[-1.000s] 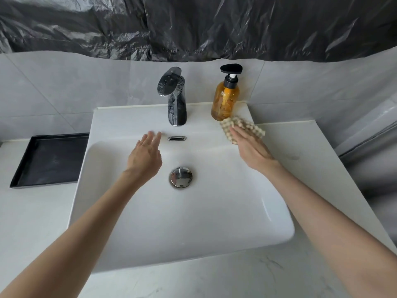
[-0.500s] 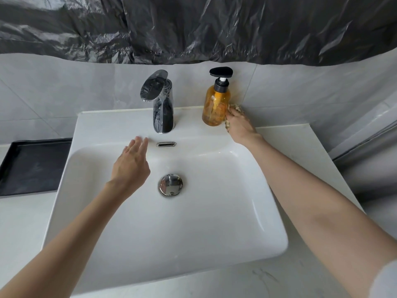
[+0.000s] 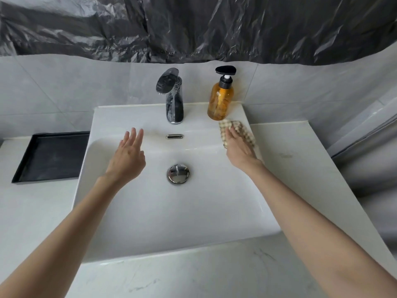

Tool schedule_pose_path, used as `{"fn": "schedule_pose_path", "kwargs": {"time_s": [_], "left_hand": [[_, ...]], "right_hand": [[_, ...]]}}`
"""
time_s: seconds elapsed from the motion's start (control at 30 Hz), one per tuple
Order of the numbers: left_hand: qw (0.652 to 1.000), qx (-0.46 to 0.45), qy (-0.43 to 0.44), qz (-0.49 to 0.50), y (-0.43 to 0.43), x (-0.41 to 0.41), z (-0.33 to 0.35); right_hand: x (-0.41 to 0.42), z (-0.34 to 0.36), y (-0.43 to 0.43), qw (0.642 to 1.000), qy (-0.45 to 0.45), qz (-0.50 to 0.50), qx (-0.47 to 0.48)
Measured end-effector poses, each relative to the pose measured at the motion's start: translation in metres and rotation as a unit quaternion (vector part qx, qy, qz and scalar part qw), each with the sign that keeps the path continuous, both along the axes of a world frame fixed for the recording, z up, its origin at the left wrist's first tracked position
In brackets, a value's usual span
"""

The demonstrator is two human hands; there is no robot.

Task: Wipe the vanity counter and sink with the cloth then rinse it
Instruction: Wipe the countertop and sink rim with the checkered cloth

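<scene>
While the left hand hovers over the sink, fingers straight and released, the right hand presses flat-fingered on the cloth, at the rim's right rear corner, just before the bottle. Soft and light, the cloth probably bunches; pressing its middle should keep it spread.

We can read no text, label, brand or number anywhere; the soap bottle at the far right of the sink shows us no legible marking.
</scene>
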State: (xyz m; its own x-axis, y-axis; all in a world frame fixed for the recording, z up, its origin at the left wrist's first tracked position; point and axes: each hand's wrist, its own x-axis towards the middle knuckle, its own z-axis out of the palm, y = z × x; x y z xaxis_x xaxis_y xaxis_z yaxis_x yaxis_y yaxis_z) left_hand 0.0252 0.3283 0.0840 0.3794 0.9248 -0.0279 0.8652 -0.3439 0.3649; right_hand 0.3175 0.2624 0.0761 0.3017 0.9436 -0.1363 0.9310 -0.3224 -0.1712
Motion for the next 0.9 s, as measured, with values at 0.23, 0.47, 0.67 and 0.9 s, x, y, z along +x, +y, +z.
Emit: {"fn": "schedule_pose_path", "kwargs": {"time_s": [0.23,0.47,0.67,0.9], "left_hand": [[0.998,-0.021,-0.002,0.051,-0.02,-0.065,-0.001],[0.997,-0.038,0.013,0.07,-0.031,-0.111,-0.007],[0.993,-0.065,-0.016,0.098,-0.041,-0.144,-0.003],[0.987,-0.055,-0.027,0.149,-0.059,-0.187,0.01]], "right_hand": [[-0.108,-0.004,0.038,0.994,0.018,0.089,0.055],[-0.181,-0.008,0.075,0.996,0.036,0.05,0.06],[-0.238,0.001,0.099,0.976,0.095,0.189,0.04],[-0.309,-0.024,0.071,0.922,0.251,0.291,0.047]]}}
